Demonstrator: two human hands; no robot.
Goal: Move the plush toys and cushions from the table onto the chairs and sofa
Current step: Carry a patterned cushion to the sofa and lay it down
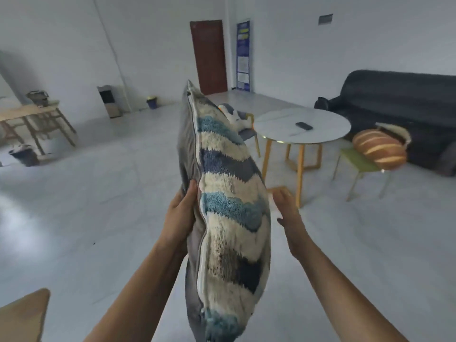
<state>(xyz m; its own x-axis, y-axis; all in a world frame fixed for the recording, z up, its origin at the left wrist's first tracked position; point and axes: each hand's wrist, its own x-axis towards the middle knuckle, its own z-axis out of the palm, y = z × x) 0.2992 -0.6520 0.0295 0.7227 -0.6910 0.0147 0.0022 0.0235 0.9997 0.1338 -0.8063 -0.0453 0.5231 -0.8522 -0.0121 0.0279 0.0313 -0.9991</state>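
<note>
Holding a striped cushion (229, 169) upright in the air, well apart from the round table (278, 124).

The left hand (181, 213) grips the cushion's grey back edge, thumb pressed beside the seam. The right hand (287, 211) lies flat with straight fingers at its other face; blur hides whether it touches. A loaf-shaped cushion (378, 149) sits on the green chair (355, 161), a white plush toy (235, 117) on the grey chair (246, 133).
</note>
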